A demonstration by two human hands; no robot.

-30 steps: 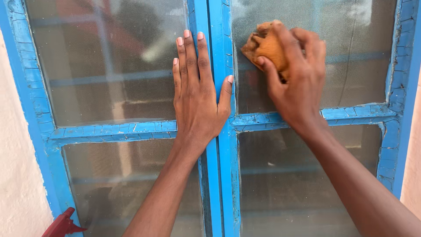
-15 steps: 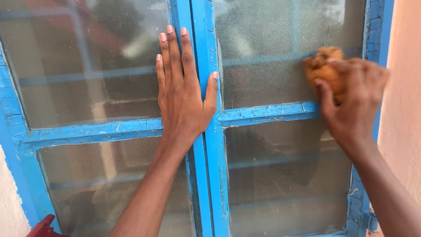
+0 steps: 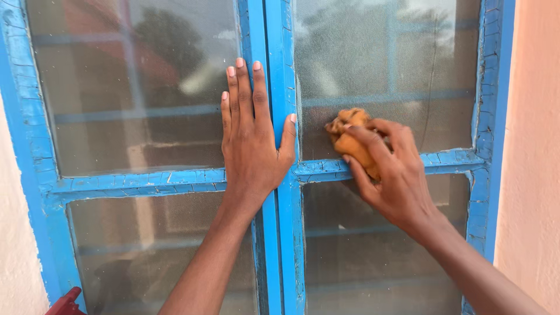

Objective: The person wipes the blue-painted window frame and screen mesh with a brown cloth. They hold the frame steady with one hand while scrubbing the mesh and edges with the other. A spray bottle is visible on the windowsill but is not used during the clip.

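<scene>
While the left hand (image 3: 252,146) lies flat with its fingers spread and straight against the blue centre stile (image 3: 274,116) of the window, holding nothing, the right hand (image 3: 392,175) has its fingers curled tight around a crumpled orange cloth (image 3: 349,139) and presses it to the glass of the upper right pane (image 3: 385,64), low down near the left corner, just above the horizontal bar (image 3: 379,164). From where I stand the pane looks hazy and speckled, with the sky and trees reflected in it. I'd say the wiping goes best with the cloth bunched so that a fresh face meets the glass, and with firm, overlapping strokes that run right into the corners where the frame meets the pane, since grime seems likeliest to gather there. The paint on the frame is cracked and flaking, so it seems wise to keep the cloth off the edges or go lightly there, lest chips smear onto the glass. The braced palm looks useful for steadying the sash; even pressure rather than a hard push would suit old glazing. A red object (image 3: 65,302) shows at the bottom left corner, too little of it to tell what it is.
</scene>
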